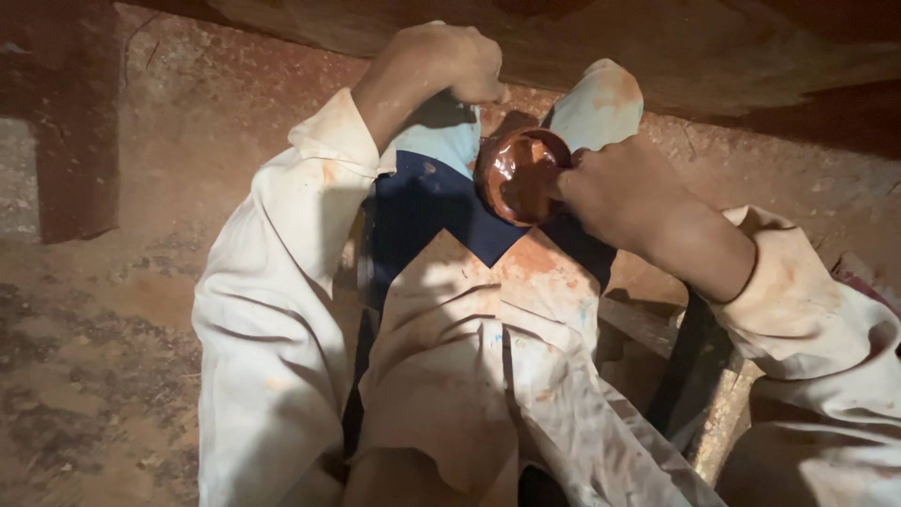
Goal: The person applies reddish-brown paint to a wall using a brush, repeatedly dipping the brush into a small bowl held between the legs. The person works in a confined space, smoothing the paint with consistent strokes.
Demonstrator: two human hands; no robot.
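Dusty reddish floor (113,310) below; right hand (619,192) grips a round, glossy brown-coated cup (521,176), left hand (450,61) clenched.

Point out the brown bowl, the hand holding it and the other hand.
brown bowl (519,176), head view, on its glossy wet inside.
right hand (619,192), head view, on the back of the hand at the bowl's rim.
left hand (450,61), head view, on the knuckles.

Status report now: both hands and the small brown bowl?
Right hand grips small brown bowl of glossy brown liquid. Left hand fisted at wooden surface above. Nothing in the way.
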